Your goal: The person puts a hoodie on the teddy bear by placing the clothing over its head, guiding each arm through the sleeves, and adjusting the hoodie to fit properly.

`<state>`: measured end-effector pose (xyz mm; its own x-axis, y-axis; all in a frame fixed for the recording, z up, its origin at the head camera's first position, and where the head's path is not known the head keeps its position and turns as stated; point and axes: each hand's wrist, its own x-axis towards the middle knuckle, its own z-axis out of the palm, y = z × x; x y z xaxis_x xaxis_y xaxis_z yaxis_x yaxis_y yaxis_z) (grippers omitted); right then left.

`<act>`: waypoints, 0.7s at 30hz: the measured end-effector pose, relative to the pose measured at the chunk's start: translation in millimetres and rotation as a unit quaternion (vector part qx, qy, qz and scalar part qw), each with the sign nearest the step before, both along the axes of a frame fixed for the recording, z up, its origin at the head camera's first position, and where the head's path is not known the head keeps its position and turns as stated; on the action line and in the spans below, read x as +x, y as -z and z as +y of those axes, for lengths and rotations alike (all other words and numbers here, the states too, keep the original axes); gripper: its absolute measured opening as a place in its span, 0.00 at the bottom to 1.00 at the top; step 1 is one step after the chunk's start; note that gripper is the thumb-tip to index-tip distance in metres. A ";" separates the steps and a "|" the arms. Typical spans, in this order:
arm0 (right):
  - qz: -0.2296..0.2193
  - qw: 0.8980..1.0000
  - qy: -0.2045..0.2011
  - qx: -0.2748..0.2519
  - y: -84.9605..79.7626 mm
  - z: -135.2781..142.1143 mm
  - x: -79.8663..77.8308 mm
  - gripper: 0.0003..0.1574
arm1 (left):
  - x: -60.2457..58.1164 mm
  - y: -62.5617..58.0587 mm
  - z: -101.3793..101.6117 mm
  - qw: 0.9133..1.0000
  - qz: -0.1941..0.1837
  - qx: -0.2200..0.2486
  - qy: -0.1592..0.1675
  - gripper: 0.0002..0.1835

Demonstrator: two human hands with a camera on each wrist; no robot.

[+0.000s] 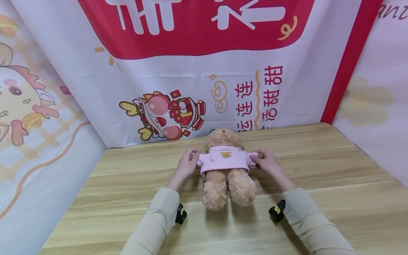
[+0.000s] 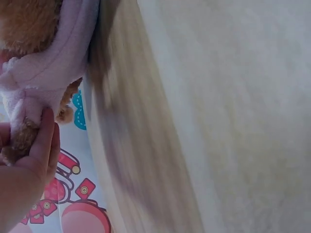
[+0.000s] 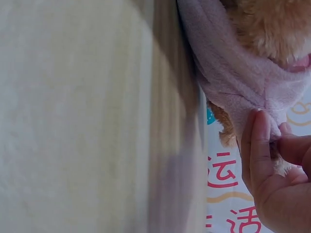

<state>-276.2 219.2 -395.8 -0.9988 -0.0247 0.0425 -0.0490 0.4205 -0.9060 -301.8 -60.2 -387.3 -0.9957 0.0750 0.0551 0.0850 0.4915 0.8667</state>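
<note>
A brown plush teddy bear (image 1: pixel 228 187) in a pink sweatshirt (image 1: pixel 223 159) lies face up on the wooden table, its legs toward me and its head near the back edge. My left hand (image 1: pixel 188 163) holds the bear's arm at the left sleeve; in the left wrist view its fingers (image 2: pixel 44 141) curl round the furry paw and cuff. On the other side my right hand (image 1: pixel 267 162) grips the opposite arm. The right wrist view shows the thumb and fingers (image 3: pixel 261 150) pinching that sleeve's cuff.
The wood-grain table (image 1: pixel 127 198) reaches a printed fabric backdrop (image 1: pixel 191 71) right behind the bear. More printed fabric (image 1: pixel 47 106) hangs on the left, and a pale printed sheet (image 1: pixel 376 106) on the right. Black wrist devices (image 1: pixel 181 214) sit below both forearms.
</note>
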 end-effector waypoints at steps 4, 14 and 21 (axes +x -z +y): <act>0.010 0.993 -0.061 -0.097 14.3 11.0 -11.6 0.24 | -0.3 2.5 -6.6 0.997 -0.029 0.047 0.053 0.15; -0.005 0.999 -0.041 0.000 -16.0 -5.7 6.1 0.30 | 1.0 2.0 -21.0 0.991 -0.071 0.039 0.110 0.25; 0.006 0.998 -0.052 0.032 -14.8 0.7 3.7 0.30 | -0.9 2.4 -22.7 0.991 -0.064 0.034 0.111 0.26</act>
